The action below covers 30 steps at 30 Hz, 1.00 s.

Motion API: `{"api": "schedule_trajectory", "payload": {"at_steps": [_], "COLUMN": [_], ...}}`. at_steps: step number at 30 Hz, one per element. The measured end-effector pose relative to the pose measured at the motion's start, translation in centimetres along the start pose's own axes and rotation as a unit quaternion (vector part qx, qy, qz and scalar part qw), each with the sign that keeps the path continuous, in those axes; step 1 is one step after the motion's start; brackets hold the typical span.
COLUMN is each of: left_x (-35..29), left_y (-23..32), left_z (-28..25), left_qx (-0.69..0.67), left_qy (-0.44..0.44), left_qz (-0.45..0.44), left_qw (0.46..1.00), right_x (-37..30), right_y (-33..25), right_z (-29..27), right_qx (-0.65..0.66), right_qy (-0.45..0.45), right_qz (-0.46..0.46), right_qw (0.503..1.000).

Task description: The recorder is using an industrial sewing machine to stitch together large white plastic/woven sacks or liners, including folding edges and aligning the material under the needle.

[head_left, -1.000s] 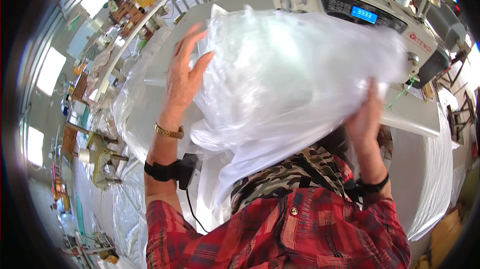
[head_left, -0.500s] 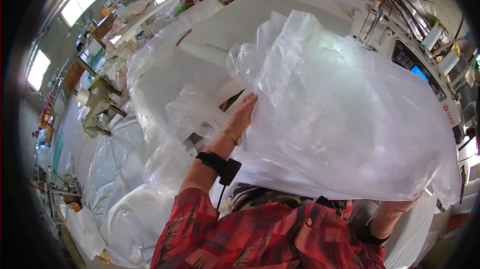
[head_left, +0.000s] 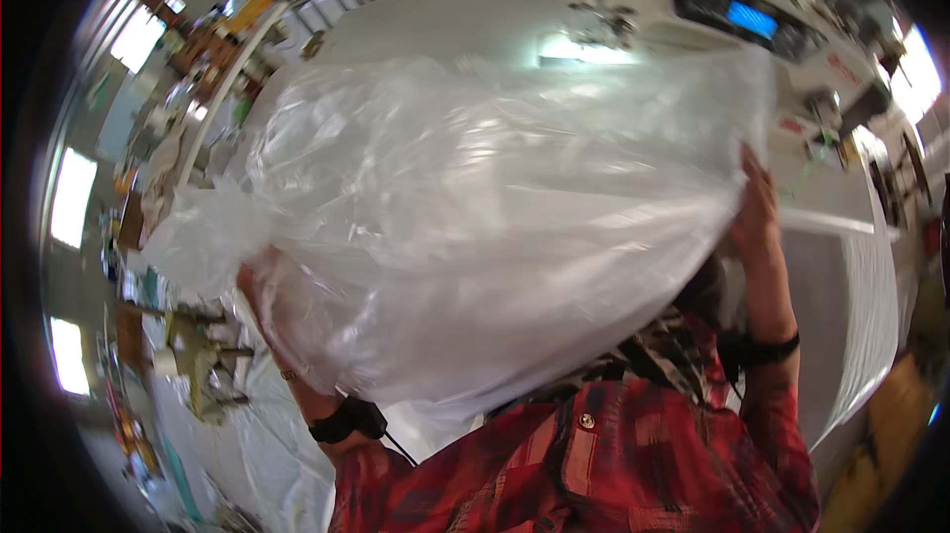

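Presently the person holds a large, crumpled bag of clear plastic film (head_left: 495, 236) up in front of the chest, above the white worktable (head_left: 465, 23). Left hand (head_left: 272, 310) is under the bag's lower left corner, seen through the film, seemingly gripping it; right hand (head_left: 757, 211) is pressed flat on its right edge. Step in hand appears to be lifting and turning the bag. Contents: nothing solid can be made out inside; it looks puffed with air
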<state>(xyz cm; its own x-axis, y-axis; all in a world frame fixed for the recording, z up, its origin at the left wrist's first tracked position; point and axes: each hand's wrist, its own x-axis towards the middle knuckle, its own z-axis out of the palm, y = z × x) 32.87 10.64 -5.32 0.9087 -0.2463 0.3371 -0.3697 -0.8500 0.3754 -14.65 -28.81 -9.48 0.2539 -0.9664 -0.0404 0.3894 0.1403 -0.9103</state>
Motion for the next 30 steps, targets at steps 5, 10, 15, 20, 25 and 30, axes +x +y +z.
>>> {"api": "schedule_trajectory", "payload": {"at_steps": [5,10,15,20,25,30], "left_x": [-3.3,-8.0,-10.7,-9.9,-11.6,-14.2], "left_y": [0.2,15.1,22.1,25.3,26.7,28.9], "left_z": [-5.0,-5.6,2.1,5.7,3.8,2.6], "left_qx": [0.198,-0.162,-0.132,-0.035,-0.061,-0.113], "left_qy": [-0.001,0.087,-0.07,-0.13,-0.117,-0.119], "left_qz": [0.075,0.292,0.498,0.487,0.501,0.442], "left_qw": [0.977,0.938,0.854,0.863,0.855,0.882], "right_x": [0.0,1.6,-4.9,-11.0,-19.6,-24.6], "right_y": [-0.2,2.0,-1.4,-4.7,-4.3,-2.0], "right_z": [4.1,-0.1,-0.9,-19.5,-38.1,-45.3], "right_qx": [-0.048,-0.085,-0.296,-0.561,-0.82,-0.842], "right_qy": [0.04,0.016,0.005,0.305,0.364,0.401], "right_qz": [0.016,0.014,-0.189,-0.2,0.133,0.168], "right_qw": [0.998,0.996,0.936,0.743,0.42,0.32]}}
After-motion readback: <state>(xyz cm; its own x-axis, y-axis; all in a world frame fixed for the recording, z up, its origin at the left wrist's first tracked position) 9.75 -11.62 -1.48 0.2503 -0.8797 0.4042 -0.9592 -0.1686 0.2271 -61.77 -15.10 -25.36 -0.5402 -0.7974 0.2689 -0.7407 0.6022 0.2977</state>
